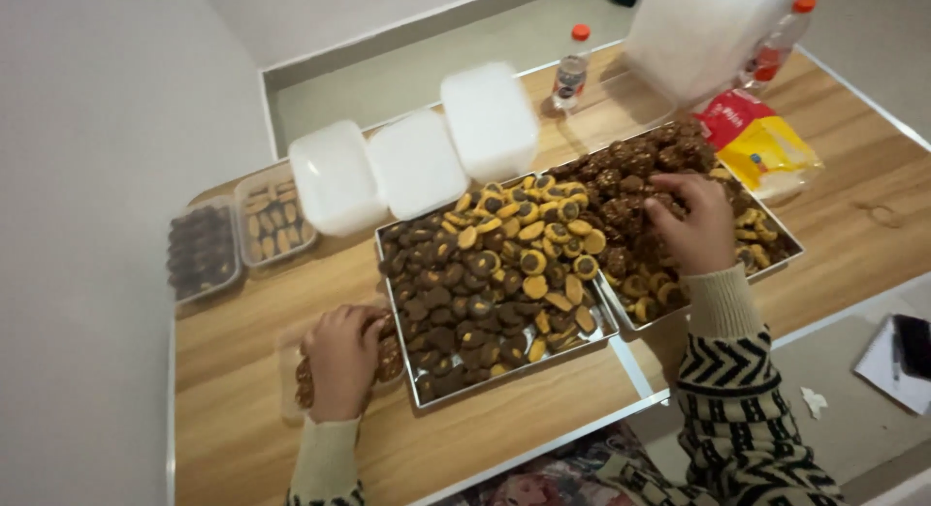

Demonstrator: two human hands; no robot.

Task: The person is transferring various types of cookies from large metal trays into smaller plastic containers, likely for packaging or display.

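My left hand (341, 361) rests, fingers curled, on a small clear container (388, 356) of dark cookies at the table's front left. My right hand (690, 223) reaches into the right metal tray (790, 254), fingers pinched among rough dark chocolate cookies (630, 176); whether it holds one I cannot tell. The left metal tray (504, 375) between my hands is piled with dark brown cookies (441, 302) and yellow cookies with dark centres (533, 235).
Three white lidded boxes (415, 162) stand behind the trays. Two filled clear containers (238, 237) lie at far left. Two bottles with orange caps (572, 70), a large white bag (698, 31) and a red-yellow packet (761, 138) sit at the back right. A phone (914, 343) lies on paper below the table.
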